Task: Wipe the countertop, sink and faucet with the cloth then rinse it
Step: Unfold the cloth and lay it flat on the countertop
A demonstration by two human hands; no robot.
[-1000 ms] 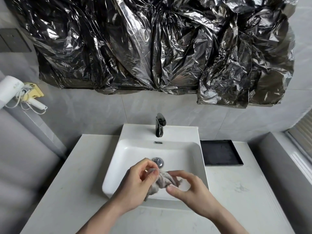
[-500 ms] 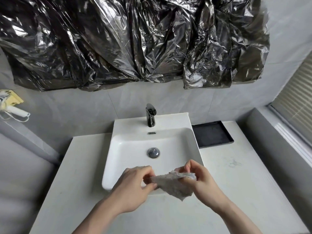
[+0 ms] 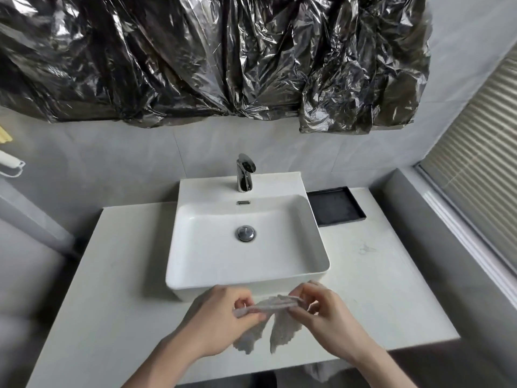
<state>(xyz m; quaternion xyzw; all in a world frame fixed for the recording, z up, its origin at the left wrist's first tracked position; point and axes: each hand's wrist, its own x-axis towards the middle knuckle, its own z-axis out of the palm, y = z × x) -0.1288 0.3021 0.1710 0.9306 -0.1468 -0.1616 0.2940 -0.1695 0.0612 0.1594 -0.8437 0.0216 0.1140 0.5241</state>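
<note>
Over the front strip of the pale stone countertop [image 3: 112, 289], just before the white square sink [image 3: 195, 278]: a small grey crumpled cloth [image 3: 275, 317], stretched between two bare hands. Left hand [image 3: 221, 320] closed on the cloth's left end, thumb and fingers pinched tight. Right hand [image 3: 327, 312] pinching the right end the same way, fingertips squeezed on the top edge. Two loose flaps of cloth hanging down between the hands, above the countertop, not lying on it. Hands close together, not touching each other. Behind them, round silver drain plug [image 3: 245, 233] in the middle of the sink bowl. Shiny dark metal faucet [image 3: 244, 172] standing upright on the back ledge of the sink. Flat black square tray [image 3: 335, 205] right beside the sink, at the back right. Crinkly black plastic sheet [image 3: 212, 57] spread high on the grey wall.
</note>
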